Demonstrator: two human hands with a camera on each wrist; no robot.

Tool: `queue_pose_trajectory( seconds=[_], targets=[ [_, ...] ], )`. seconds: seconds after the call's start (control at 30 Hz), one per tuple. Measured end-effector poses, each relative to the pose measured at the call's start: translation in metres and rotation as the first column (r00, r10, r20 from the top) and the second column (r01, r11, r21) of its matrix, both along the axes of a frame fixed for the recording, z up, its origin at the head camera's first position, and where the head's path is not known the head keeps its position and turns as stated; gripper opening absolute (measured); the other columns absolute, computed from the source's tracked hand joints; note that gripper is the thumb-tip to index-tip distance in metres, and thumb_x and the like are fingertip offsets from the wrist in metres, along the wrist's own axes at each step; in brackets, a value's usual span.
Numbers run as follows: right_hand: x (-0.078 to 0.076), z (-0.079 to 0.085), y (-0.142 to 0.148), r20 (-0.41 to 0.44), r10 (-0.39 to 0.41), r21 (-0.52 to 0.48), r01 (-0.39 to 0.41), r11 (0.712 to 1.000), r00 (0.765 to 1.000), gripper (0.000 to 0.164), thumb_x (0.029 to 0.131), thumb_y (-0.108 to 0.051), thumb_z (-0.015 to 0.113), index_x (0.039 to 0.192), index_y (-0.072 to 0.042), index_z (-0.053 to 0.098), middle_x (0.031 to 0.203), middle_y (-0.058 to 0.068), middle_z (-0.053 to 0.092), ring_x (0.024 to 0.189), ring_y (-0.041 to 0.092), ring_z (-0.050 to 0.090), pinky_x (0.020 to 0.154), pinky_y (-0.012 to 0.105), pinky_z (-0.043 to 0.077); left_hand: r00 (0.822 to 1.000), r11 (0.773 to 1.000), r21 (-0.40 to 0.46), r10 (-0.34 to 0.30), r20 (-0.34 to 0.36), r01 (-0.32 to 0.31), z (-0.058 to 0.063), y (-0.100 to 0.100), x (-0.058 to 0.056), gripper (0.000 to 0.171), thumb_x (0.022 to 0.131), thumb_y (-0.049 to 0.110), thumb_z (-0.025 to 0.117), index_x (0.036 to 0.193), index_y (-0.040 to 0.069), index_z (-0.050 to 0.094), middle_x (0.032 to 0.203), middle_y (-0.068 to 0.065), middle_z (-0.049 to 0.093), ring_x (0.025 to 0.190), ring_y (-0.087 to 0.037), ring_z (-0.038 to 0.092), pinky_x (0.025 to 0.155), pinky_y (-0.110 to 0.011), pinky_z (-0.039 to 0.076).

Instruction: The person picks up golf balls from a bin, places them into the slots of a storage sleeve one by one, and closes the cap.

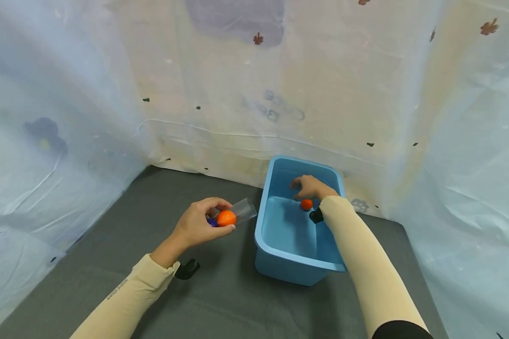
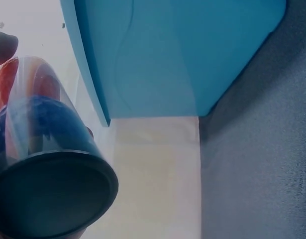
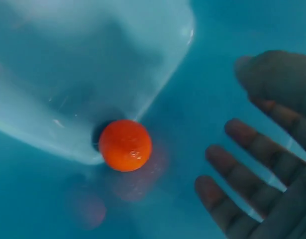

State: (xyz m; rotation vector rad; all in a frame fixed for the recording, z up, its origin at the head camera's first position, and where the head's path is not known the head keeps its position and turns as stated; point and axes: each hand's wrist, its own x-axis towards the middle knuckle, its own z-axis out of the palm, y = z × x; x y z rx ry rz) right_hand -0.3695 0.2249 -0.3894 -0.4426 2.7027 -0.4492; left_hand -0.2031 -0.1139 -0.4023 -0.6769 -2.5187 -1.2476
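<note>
My left hand (image 1: 203,223) grips a clear plastic tube (image 1: 246,210) tilted left of the blue bin (image 1: 265,245), its clear end near the rim. Inside the tube are an orange ball (image 1: 226,218) and a blue ball (image 1: 212,221). A dark round end of the tube (image 2: 55,194) faces the camera in the left wrist view. Over in the bin, my right hand (image 1: 311,187) has its fingers spread and holds nothing. A red-orange ball (image 3: 125,145) lies in a corner of the bin floor, a short way from the right fingertips (image 3: 210,191).
The bin stands on a dark grey cloth-covered table (image 1: 220,306), close to the back edge. Pale printed sheets (image 1: 220,84) hang behind and on both sides. High bin walls (image 1: 275,176) surround the right hand.
</note>
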Motion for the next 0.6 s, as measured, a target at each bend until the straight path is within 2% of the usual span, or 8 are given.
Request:
queue_pose_trajectory(
  seconds=[0.2,0.37,0.6],
  targets=[
    [-0.004,-0.011,0.008,0.070,-0.086,0.038,0.083,0.996,0.994,0.051,0.082,-0.013,0.069,0.131,-0.010,0.058,0.140,0.016,0.049,0.123,0.034,0.048,0.094,0.046,0.049,1.000,1.000,-0.003,0.009,0.011,-0.009,-0.003,0.000,0.001,0.039,0.072,0.027,0.084,0.106,0.019,0.067,0.101,0.003,0.067,0.073,-0.009,0.057,0.068,-0.029,0.053],
    [-0.005,-0.019,0.015,0.110,-0.160,0.065,0.153,0.986,0.981,0.055,0.080,-0.011,0.071,0.133,-0.008,0.056,0.141,0.019,0.047,0.117,0.033,0.050,0.085,0.042,0.051,0.999,1.000,-0.005,0.010,0.031,-0.010,-0.003,0.002,0.004,0.039,0.073,0.027,0.083,0.107,0.018,0.067,0.102,0.002,0.067,0.073,-0.009,0.057,0.069,-0.027,0.052],
    [-0.001,-0.027,0.022,0.148,-0.213,0.104,0.199,0.974,0.966,0.056,0.080,-0.011,0.071,0.133,-0.010,0.055,0.141,0.017,0.048,0.111,0.031,0.051,0.079,0.038,0.051,0.999,1.000,0.003,0.010,0.041,-0.010,-0.006,0.004,0.007,0.039,0.072,0.027,0.083,0.106,0.020,0.067,0.101,0.003,0.067,0.073,-0.009,0.057,0.067,-0.026,0.052]
  ],
)
